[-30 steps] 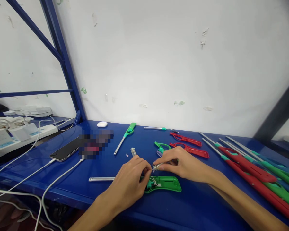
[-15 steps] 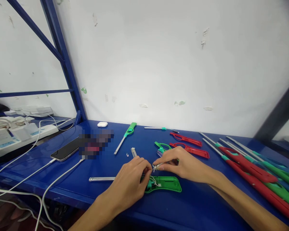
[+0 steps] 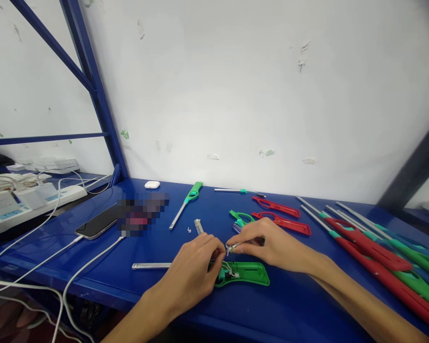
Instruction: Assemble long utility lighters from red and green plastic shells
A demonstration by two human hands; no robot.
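Observation:
Both hands are close together over an opened green gas lighter [image 3: 252, 273], whose handle shell lies on the table with thin white wires and small parts inside. Its metal barrel [image 3: 151, 266] sticks out to the left from beneath my left hand [image 3: 197, 263]. The left fingertips are pinched together beside the wires; what is between them is too small to tell. My right hand [image 3: 266, 243] pinches a small pale lighter part [image 3: 231, 247] with a whitish tip facing the left fingers. Behind the left hand lies a clear tube-like piece [image 3: 198, 226], partly covered.
A whole green lighter [image 3: 190, 199], a bare lighter barrel [image 3: 232, 190] and red shell halves [image 3: 284, 224] lie farther back. Green shell pieces [image 3: 240, 218] sit behind my right hand. Several long lighters [image 3: 368, 247] are heaped at right. A phone [image 3: 99, 221] with white cables lies left.
Both hands stay almost in place. The small pale part in my right fingers shifts very slightly; nothing else visibly moves.

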